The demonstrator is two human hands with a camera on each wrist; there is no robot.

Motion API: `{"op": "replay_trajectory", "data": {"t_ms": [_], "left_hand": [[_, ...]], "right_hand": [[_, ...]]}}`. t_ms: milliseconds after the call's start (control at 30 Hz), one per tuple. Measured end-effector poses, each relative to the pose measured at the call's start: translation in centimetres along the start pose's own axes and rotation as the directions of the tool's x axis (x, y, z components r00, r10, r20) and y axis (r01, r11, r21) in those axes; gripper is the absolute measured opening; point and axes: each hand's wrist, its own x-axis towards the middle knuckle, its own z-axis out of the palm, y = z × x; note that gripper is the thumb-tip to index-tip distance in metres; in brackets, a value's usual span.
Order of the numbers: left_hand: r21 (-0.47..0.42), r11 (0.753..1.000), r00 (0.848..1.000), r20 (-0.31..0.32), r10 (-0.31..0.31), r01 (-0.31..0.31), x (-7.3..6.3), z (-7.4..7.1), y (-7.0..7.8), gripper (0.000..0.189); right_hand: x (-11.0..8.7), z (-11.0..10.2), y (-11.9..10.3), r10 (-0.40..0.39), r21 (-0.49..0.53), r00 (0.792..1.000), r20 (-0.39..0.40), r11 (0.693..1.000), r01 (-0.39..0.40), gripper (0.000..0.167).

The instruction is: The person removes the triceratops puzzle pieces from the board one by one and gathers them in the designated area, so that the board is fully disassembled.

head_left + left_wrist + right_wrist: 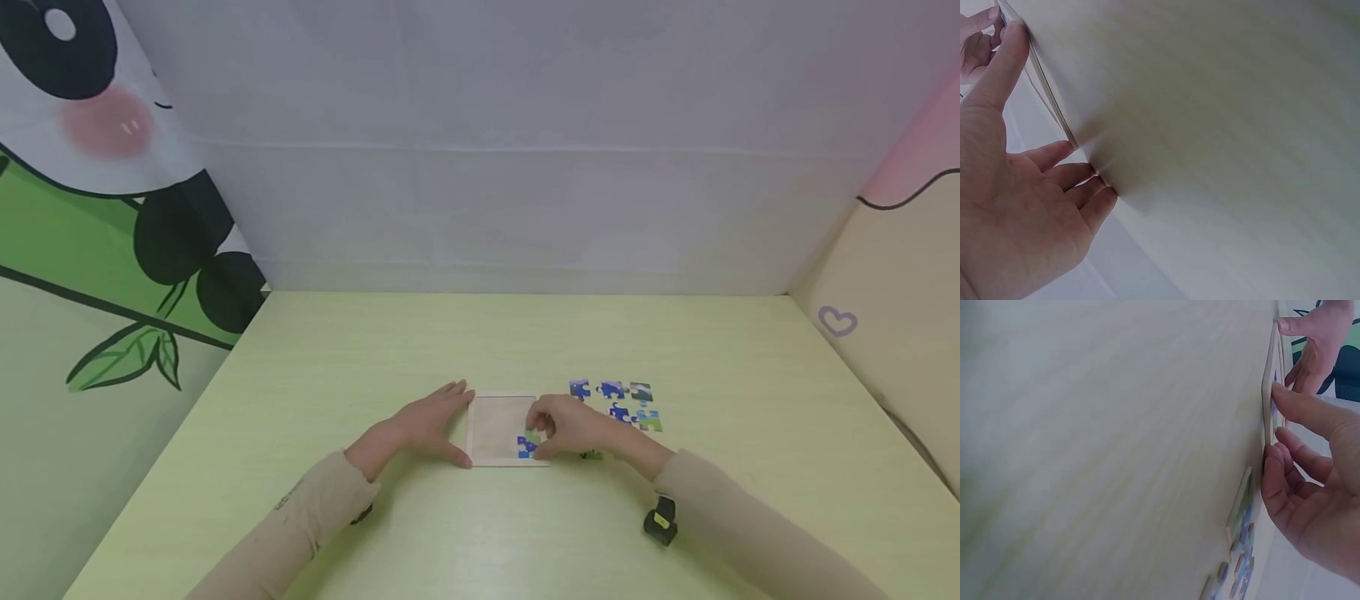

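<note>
A shallow, pale wooden puzzle tray (497, 423) lies flat on the table. My left hand (435, 422) rests against its left edge, thumb near the front corner and the other fingers spread toward the back corner. In the left wrist view those fingers look fairly straight. My right hand (573, 423) is over the tray's right side, thumb and index finger curled about a jigsaw piece (533, 435) with green on it, partly hidden by the fingers. Blue-patterned puzzle (527, 448) shows beside it in the front right corner. The piece's exact fit is hidden.
Several loose jigsaw pieces (613, 389) lie right of the tray, some behind the right hand and forearm. Below the right wrist hangs a small black device (661, 522). A pale wall (525, 217) stands at the table's (360, 350) back edge, with printed panels at both sides.
</note>
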Motion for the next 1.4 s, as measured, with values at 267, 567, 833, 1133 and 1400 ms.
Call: {"op": "replay_trajectory", "data": {"t_ms": [267,567,833,1133,1400], "left_hand": [[0.002,1.000,1.000,-0.005,0.002,-0.002,0.1,0.2,-0.2,0.101],[0.010,1.000,1.000,-0.009,0.001,-0.001,0.2,0.2,-0.2,0.101],[0.008,1.000,1.000,-0.008,0.007,-0.007,0.3,0.2,-0.1,0.101],[-0.007,0.999,0.999,-0.006,0.032,-0.032,0.0,0.1,-0.3,0.101],[-0.003,1.000,1.000,0.002,0.031,-0.031,-0.2,0.0,-0.2,0.101]], "right_hand": [[0.2,0.0,0.0,-0.042,0.027,0.999,0.023,0.999,0.042,0.029],[-0.2,0.1,-0.1,-0.055,0.128,0.998,0.006,0.990,0.054,0.029],[-0.3,0.1,-0.1,-0.056,0.162,0.998,-0.018,0.985,0.058,0.022],[-1.4,-1.1,0.0,-0.072,0.155,0.996,-0.052,0.985,0.080,0.018],[-3.6,-3.6,1.2,-0.088,0.153,0.993,-0.080,0.983,0.099,0.015]]}}
